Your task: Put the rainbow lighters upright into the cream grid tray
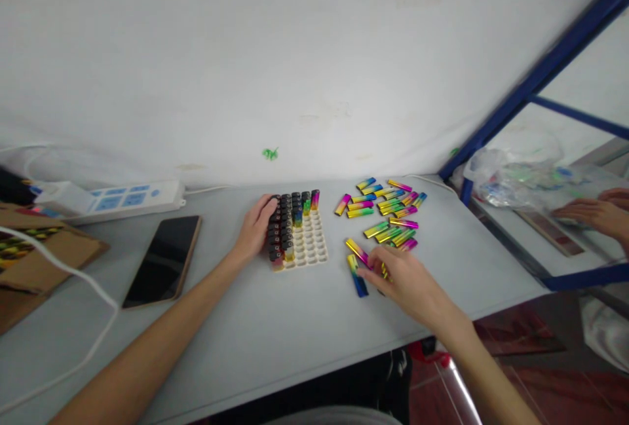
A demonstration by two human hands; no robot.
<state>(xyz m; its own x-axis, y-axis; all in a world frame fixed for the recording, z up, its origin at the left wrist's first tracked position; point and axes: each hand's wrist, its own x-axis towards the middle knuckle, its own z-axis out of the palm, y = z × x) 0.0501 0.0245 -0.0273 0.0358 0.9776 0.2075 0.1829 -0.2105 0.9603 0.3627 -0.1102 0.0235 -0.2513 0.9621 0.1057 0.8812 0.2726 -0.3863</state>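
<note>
Resting left hand [255, 227] at left side of pale tray [312, 238], touching black-topped pieces [286, 217] standing upright in its left rows — not being able to tell whether clamping or merely leaning. Seeing bare holes toward tray's right. Bending right hand [405, 281] over loose shiny tubes [360, 213] lying right of tray on counter [246, 333], beside a blue-and-yellow tube [357, 276] — hiding grip from view, so not telling fingers apart or together. Noting phone [163, 261] lying left of tray.
</note>
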